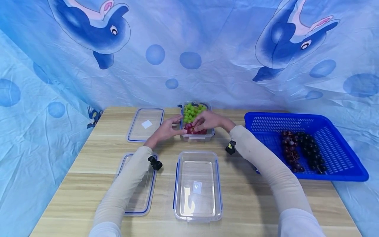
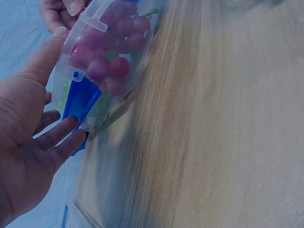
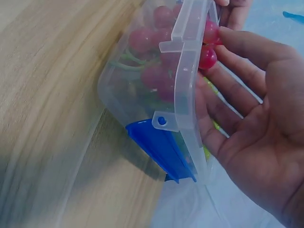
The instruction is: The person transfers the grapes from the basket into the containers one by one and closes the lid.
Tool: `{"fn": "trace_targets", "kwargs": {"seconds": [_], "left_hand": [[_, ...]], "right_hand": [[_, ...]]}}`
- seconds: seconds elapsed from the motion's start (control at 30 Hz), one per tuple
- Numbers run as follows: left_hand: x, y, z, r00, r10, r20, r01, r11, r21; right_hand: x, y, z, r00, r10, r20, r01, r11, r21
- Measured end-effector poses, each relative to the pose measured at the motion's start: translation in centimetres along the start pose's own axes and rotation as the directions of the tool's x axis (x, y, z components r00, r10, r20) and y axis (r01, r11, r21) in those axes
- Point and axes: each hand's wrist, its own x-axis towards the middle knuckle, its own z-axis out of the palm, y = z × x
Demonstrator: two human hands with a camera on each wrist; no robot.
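Observation:
A see-through plastic box (image 1: 197, 137) with blue side latches stands at the back of the table. Green grapes (image 1: 190, 112) fill its far part, and a bunch of red grapes (image 1: 189, 127) lies in the near part. My left hand (image 1: 167, 130) rests along the box's left side, its thumb at the rim and its fingers loosely extended by the blue latch (image 2: 81, 97). From the right, my right hand (image 1: 208, 120) reaches over the rim and pinches red grapes (image 3: 209, 56) between thumb and fingers. Some of its fingertips are hidden behind the box wall.
Nearer me is a second lidless plastic box (image 1: 196, 204). Two blue-edged lids lie at left, one far (image 1: 139, 128), one near (image 1: 145, 197) partly under my left forearm. At right, a blue basket (image 1: 349, 158) holds dark red grapes (image 1: 290, 151) and black grapes (image 1: 312, 151).

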Motion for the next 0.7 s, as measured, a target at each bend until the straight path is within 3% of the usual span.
{"fn": "trace_targets", "kwargs": {"seconds": [0.23, 0.47, 0.7], "left_hand": [[-0.03, -0.01, -0.05, 1.0, -0.018, 0.007, 0.018, 1.0, 0.007], [-0.05, 0.06, -0.04, 1.0, -0.019, 0.005, 0.019, 1.0, 0.006], [-0.06, 0.17, -0.04, 1.0, -0.022, 0.009, 0.022, 1.0, 0.01]], "right_hand": [[-0.35, -0.13, 0.0, 0.999, 0.034, 0.026, -0.03, 0.992, -0.125], [-0.22, -0.21, 0.48, 0.999, -0.038, -0.002, 0.036, 0.962, -0.27], [-0.42, -0.32, 0.29, 1.0, -0.021, 0.01, 0.023, 0.959, -0.283]]}}
